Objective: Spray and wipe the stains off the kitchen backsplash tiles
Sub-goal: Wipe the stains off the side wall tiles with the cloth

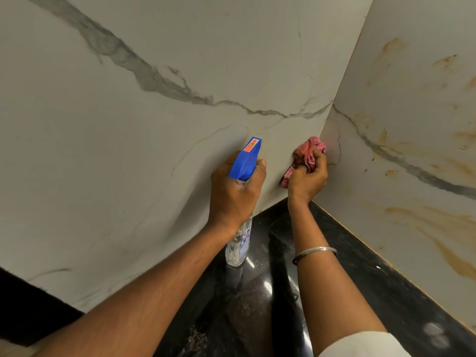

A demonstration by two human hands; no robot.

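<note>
Head view: two marble-look backsplash tile walls meet at a corner seam (pixel 342 81) that runs from top right down to frame centre. The black countertop (pixel 260 292) is a wedge that narrows into that corner, its edges butting both walls. Both hands sit close to the seam, just above the wedge tip, so there's little room between them. The left wall (pixel 144 155) is open across the whole left half of the frame.

The left hand (pixel 235 194) grips the spray bottle (pixel 245 163) around the neck, with the blue trigger head pointing up at the left wall. The clear body hangs below the wrist over the counter; can't tell if it touches.

The right hand (pixel 307 177) has its fingers curled around a bunched pink cloth (pixel 305 150), pressed on the tile right at the seam. There's a metal bangle (pixel 314 253) on that forearm and a white sleeve (pixel 360 343) at the bottom edge.

Left wall: grey veining, mostly clean-looking. The right wall (pixel 401 81) carries orange-brown stains (pixel 448 222), smears and spots from upper right down to the counter edge, well apart from the cloth.
</note>
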